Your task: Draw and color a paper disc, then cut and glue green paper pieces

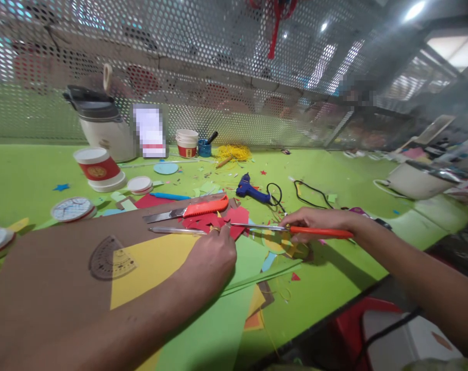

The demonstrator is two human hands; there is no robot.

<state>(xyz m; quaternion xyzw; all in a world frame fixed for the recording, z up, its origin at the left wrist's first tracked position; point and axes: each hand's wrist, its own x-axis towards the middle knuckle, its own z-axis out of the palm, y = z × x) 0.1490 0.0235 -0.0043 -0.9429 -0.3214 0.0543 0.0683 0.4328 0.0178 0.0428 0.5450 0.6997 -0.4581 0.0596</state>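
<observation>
My left hand is closed in a pinch among cut pieces of red paper; its fingertips are partly hidden. The scissors, with orange handles, are in my right hand, fingers curled around them. Their blades point left, towards the red paper by my left fingers. Just behind lies an orange utility knife with its blade out. A clear pen rests in front of the knife. Under my left forearm are yellow paper and green paper.
A protractor lies on brown card. Further back are a blue glue gun with a black cord, a blue pen, paper cups, yellow strands and a white pot. Paper scraps litter the green table.
</observation>
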